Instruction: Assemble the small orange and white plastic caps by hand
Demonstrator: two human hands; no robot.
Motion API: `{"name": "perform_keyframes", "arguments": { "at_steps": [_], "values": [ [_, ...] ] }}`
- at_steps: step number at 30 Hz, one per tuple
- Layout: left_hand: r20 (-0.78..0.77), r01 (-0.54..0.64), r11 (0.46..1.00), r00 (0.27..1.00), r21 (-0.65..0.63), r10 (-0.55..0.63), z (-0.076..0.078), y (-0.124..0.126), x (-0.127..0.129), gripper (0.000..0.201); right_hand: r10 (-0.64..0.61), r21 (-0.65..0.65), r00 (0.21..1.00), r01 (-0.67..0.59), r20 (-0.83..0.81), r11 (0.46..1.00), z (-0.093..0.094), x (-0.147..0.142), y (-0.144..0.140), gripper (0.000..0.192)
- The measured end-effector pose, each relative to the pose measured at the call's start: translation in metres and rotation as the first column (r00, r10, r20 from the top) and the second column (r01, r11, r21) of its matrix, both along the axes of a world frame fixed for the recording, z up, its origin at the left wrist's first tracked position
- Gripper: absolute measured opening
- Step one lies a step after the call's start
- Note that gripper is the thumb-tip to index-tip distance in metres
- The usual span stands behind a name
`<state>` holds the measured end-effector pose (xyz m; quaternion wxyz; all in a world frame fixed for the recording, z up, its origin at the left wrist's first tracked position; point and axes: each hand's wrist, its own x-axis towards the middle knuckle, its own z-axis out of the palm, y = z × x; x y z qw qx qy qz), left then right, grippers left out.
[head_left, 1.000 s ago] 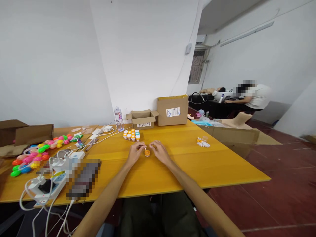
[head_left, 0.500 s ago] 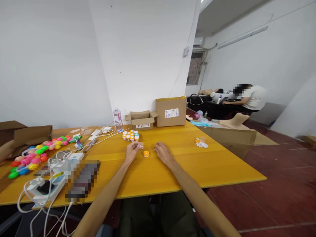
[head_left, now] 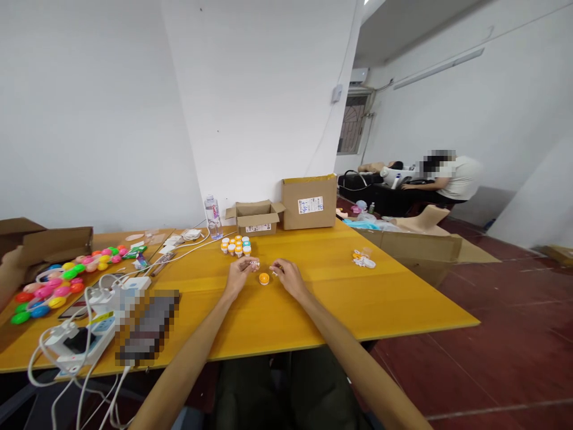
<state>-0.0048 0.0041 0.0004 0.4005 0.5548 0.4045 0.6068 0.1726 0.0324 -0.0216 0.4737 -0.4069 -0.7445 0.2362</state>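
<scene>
A small orange round piece [head_left: 264,278] lies on the yellow table [head_left: 313,298] between my two hands. My left hand [head_left: 239,273] pinches a tiny white part [head_left: 254,263] just up and left of the orange piece. My right hand [head_left: 287,276] sits right of it with fingertips pinched on something tiny and white; I cannot tell what it is. Behind my hands stands a cluster of several small orange, white and teal-capped pots [head_left: 236,245].
Two cardboard boxes [head_left: 308,202] and a water bottle [head_left: 212,216] stand at the table's far edge. Coloured plastic balls [head_left: 54,285], cables and a power strip [head_left: 85,340] fill the left side. Small loose pieces [head_left: 363,259] lie on the right. A person [head_left: 447,176] sits far right; another person's hand [head_left: 11,266] shows at the left edge.
My hands lifted off the orange piece and parted slightly, the left taking a small white part with it; the right hand has since moved back close to the piece.
</scene>
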Motion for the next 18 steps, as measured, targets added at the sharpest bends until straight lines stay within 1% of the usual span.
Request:
{"name": "perform_keyframes", "arguments": {
  "at_steps": [3, 6, 8, 10, 13, 18],
  "values": [
    [-0.01, 0.021, 1.0, 1.0, -0.018, -0.021, -0.001, 0.001, 0.001, 0.023, 0.071, -0.063, 0.978, -0.085, -0.198, 0.994, 0.002, -0.004, 0.0, 0.019],
    [-0.028, 0.031, 0.999, 0.999, -0.019, -0.031, -0.003, 0.002, 0.003, 0.027, 0.121, -0.027, 0.936, -0.138, -0.331, 0.99, 0.003, -0.008, -0.001, 0.019],
    [-0.042, 0.034, 0.999, 0.999, -0.016, -0.035, -0.004, 0.002, 0.003, 0.031, 0.14, 0.02, 0.928, -0.142, -0.346, 0.99, 0.005, -0.012, -0.004, 0.017],
    [-0.057, 0.043, 0.999, 0.997, -0.018, -0.044, -0.006, 0.003, 0.003, 0.035, 0.133, 0.066, 0.936, -0.117, -0.327, 0.991, 0.006, -0.016, -0.007, 0.015],
    [-0.08, 0.04, 0.999, 0.996, 0.003, -0.04, -0.009, 0.004, 0.005, 0.038, 0.098, 0.121, 0.95, -0.064, -0.298, 0.991, 0.008, -0.021, -0.011, 0.013],
    [-0.138, 0.008, 0.997, 0.99, 0.083, 0.004, -0.011, 0.001, 0.01, 0.034, 0.031, 0.18, 0.963, 0.018, -0.267, 0.983, 0.011, -0.022, -0.018, 0.016]
  ]
}}
